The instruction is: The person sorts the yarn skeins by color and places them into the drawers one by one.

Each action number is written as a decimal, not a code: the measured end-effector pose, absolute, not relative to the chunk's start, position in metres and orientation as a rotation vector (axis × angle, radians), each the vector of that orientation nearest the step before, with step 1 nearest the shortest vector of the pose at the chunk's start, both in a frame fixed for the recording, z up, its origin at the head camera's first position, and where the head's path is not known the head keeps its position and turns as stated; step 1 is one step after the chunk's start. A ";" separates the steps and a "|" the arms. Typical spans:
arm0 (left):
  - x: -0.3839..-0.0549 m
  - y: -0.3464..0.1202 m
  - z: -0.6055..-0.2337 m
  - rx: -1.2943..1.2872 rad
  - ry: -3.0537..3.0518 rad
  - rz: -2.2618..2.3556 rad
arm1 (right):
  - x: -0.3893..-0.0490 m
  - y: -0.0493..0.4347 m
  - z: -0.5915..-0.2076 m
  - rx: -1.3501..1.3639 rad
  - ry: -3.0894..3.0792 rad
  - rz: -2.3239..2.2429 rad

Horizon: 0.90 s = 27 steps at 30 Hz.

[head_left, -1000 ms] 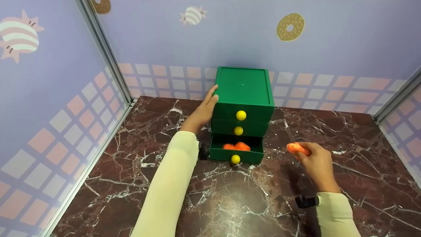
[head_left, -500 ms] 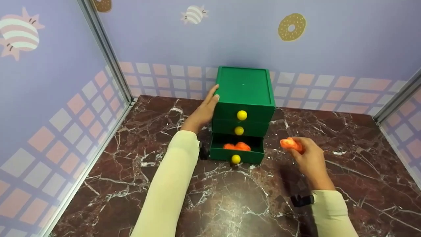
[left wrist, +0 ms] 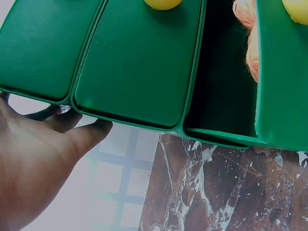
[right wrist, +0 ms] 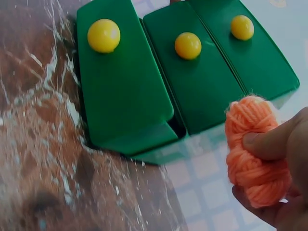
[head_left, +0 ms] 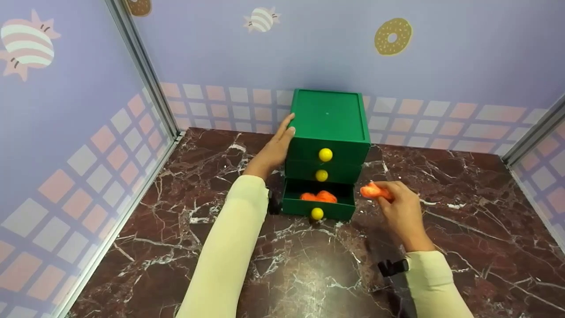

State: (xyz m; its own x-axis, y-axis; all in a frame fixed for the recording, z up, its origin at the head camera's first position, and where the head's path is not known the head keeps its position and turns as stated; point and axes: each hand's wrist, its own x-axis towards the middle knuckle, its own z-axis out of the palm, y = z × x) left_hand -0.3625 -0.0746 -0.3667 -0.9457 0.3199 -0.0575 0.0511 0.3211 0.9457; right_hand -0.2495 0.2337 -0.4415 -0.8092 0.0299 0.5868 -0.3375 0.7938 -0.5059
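A green chest of three drawers (head_left: 329,115) with yellow knobs stands against the back wall, its bottom drawer (head_left: 291,207) pulled out. Orange yarn (head_left: 325,196) lies inside that drawer; the left wrist view shows part of it behind the drawer front. My left hand (head_left: 274,149) rests against the chest's left side, fingers extended along it near the top. Just right of the open drawer, my right hand (head_left: 404,210) pinches a small skein of orange yarn (right wrist: 255,154) between thumb and fingers, raised over the tabletop. The upper two drawers are closed.
The tabletop is dark red marbled stone (head_left: 309,274). A patterned back wall (head_left: 212,48) rises right behind the chest, and a side panel (head_left: 53,154) bounds the table at left. Another panel stands at the right edge.
My right hand has moved left with the yarn skein, from well right of the chest to beside the open drawer. My left hand stays against the chest.
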 end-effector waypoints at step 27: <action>-0.363 -0.073 -0.368 0.334 2.357 1.689 | -0.261 0.189 -0.441 0.412 -2.483 0.854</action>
